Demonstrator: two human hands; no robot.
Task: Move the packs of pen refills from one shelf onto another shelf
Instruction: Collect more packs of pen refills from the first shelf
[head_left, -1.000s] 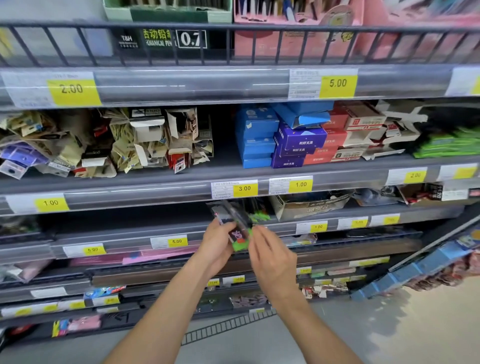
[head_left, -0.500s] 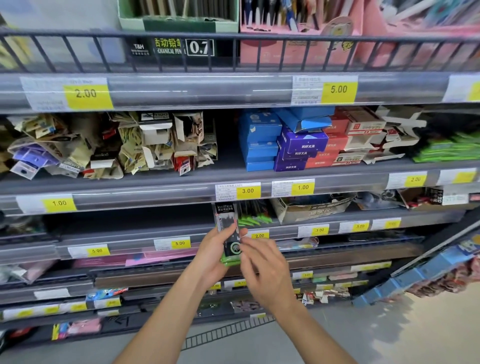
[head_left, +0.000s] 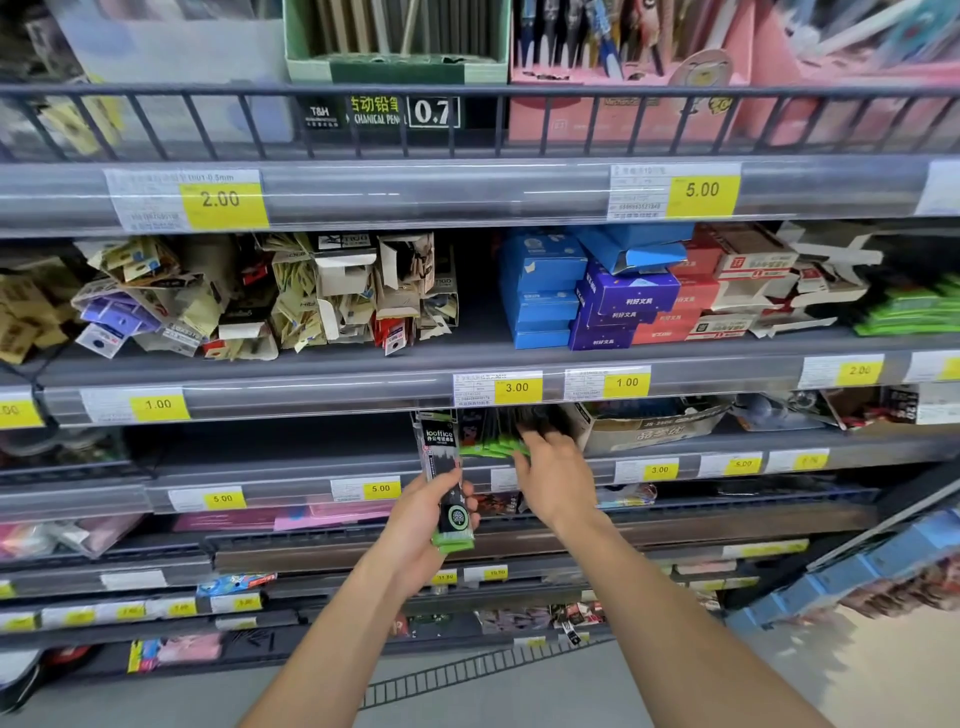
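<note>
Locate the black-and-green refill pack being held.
Head view, centre: the black-and-green plastic refill pack stands upright in the left hand, left of the right hand.

I have one view only — the wide-angle head camera, so no second view shares anything with it. It faces a store shelving unit (head_left: 322, 371) head-on and close, tilted somewhat down, the floor (head_left: 519, 696) along the bottom edge. Both forearms enter from the bottom — the left hand (head_left: 421, 525) and right hand (head_left: 553, 480) sit near centre. The wide lens bows the shelf edges toward the frame's sides.
</note>
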